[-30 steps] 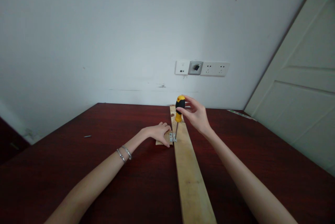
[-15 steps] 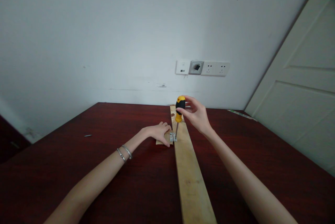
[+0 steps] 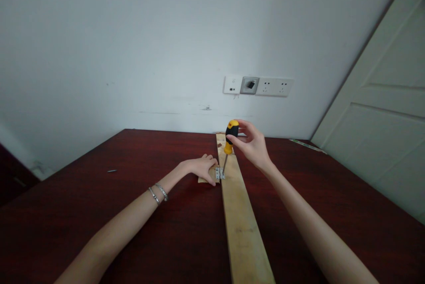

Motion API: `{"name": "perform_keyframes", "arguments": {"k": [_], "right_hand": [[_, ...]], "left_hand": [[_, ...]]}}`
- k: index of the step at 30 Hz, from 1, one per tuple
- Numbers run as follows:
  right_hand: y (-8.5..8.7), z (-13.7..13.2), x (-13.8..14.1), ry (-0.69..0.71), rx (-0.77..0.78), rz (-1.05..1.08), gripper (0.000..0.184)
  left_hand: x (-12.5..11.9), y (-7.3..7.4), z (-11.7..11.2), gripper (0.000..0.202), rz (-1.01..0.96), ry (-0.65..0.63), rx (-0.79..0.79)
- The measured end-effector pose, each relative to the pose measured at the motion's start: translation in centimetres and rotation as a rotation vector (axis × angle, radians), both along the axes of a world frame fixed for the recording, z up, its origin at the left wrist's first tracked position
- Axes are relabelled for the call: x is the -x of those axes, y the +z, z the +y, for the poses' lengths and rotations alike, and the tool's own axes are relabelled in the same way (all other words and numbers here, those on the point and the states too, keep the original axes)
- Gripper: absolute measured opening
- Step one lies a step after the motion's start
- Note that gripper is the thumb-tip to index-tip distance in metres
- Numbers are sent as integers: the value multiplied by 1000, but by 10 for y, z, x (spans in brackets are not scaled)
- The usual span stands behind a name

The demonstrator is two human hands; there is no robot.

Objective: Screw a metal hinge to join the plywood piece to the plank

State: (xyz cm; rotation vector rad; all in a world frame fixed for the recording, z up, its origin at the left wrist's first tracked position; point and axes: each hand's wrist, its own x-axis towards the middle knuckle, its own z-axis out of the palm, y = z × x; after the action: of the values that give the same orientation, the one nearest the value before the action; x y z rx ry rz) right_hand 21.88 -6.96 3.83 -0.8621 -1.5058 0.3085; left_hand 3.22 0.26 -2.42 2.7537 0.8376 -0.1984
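A yellow and black screwdriver (image 3: pixel 232 131) is held by its handle in the fingers and thumb of my right hand (image 3: pixel 253 143). It leans a little to the right, with its tip down at a silver metal hinge (image 3: pixel 219 173). That hinge spans a small wooden board (image 3: pixel 203 180) and a long wooden plank (image 3: pixel 244 226) lying side by side. My left hand (image 3: pixel 202 167) grips the small board from above, thumb on the near side and fingers on the far side, covering most of it. Whether a screw sits under the tip is too small to see.
Everything lies on a dark red wooden table (image 3: pixel 159 235) against a white wall. A small thin metal piece (image 3: pixel 112 170) rests at the left. A flat pale strip (image 3: pixel 307 145) lies at the back right, near a white door (image 3: pixel 381 111). Wall sockets (image 3: pixel 274 87) are above the table.
My right hand and the screwdriver's handle have moved slightly to the right, so the screwdriver leans more. Its tip stays at the hinge. My left hand has kept its place on the small board.
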Motion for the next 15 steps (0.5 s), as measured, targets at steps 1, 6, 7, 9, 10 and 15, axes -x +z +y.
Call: {"name": "perform_keyframes", "arguments": {"k": [1,6,7,9,10,15], "right_hand": [[1,0,0,-2,0,0,48],[5,-4,1,-13,-5,-2,47],[5,-4,1,-13,-6,-1,46],[6,-5,1,-14,-9,4,46],[6,-6,2,-16,-12,6,46],[8,-6,0,-30,-22,12,45]], "left_hand": [[0,0,0,69,-1,0,3],[1,-1,1,71,-8,-8,2],[1,-1,1,71,-8,-12,0],[1,-1,2,72,-11,-19,-3],[1,-1,2,72,-11,-21,-4],[2,-4,4,75,-14,-12,17]]}}
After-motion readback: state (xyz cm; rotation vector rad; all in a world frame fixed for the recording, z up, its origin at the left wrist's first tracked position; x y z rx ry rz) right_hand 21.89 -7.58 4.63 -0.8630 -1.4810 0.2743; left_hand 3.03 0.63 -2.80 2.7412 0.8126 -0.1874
